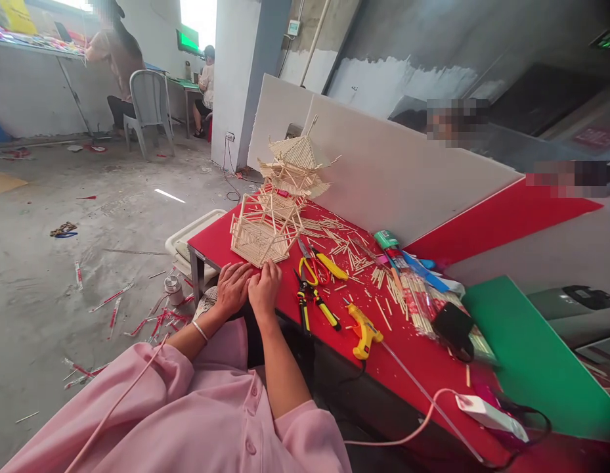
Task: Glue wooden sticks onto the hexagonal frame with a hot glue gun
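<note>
My left hand (234, 288) lies at the near edge of the red table (305, 315), its fingers stretched out with nothing in them. Against it rests my right hand (264, 288), its fingers bent and pressed together; whether anything is inside them is hidden. Just beyond both hands stands a tiered pagoda model (268, 243) made of thin wooden sticks. Its lower tier is an open frame on a flat base, and the upper tiers carry slatted roofs. My right fingertips are close to the base; I cannot tell whether they touch it.
Right of the model lie pliers (308, 270), black-yellow cutters (305, 305), a yellow glue gun (364, 332) and loose sticks (354, 253). Farther right are bagged sticks (415, 302) and a white power strip (492, 417). A pale partition (383, 144) borders the table. Wrappers litter the floor; other people sit beyond.
</note>
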`<state>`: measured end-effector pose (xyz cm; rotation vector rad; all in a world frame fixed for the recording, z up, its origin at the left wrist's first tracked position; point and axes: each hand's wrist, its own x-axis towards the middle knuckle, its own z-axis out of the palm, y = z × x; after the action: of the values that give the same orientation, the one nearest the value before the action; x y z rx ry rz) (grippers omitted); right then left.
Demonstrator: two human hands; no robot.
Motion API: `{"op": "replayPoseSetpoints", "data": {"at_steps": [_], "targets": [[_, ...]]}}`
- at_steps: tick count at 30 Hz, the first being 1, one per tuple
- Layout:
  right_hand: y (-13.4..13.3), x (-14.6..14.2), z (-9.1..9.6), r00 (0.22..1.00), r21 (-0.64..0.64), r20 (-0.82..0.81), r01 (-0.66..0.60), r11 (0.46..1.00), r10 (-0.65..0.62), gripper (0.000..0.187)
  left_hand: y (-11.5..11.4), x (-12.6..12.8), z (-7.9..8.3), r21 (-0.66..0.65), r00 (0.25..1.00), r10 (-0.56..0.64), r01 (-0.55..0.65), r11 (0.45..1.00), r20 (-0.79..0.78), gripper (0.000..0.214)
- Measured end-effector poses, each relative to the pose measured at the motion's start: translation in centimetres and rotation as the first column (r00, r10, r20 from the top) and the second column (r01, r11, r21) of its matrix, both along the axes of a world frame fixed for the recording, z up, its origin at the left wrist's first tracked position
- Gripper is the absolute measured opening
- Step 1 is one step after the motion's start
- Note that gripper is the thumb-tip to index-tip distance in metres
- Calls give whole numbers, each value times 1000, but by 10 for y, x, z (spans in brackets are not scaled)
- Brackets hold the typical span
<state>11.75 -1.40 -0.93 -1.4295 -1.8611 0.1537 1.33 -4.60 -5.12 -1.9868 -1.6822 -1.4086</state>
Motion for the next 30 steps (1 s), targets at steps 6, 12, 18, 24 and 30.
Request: {"op": "replayPoseSetpoints", "data": {"at_steps": [6,12,18,24,30], "targets": [[1,0,-3,1000,13,-15,-10,1000,10,49,-1,-3,-2,3,999,-18,19,1000,-30,34],[1,1,-3,1000,6,-5,-8,1000,8,48,-3,-5,-1,-17,999,-36,36,999,-37,34],[0,2,0,999,10,26,-20,1000,20,48,-3,-5,-1,-21,998,-44,43,999,-33,34],[-1,1,0,999,2,49,-14,1000,14,47,-2,-6,-3,38,998,-51,53,998,-40,33],[0,0,-1,999,14,36,-9,1000,9,46,-3,-11,4,1,998,-68,68,998,5,29]]}}
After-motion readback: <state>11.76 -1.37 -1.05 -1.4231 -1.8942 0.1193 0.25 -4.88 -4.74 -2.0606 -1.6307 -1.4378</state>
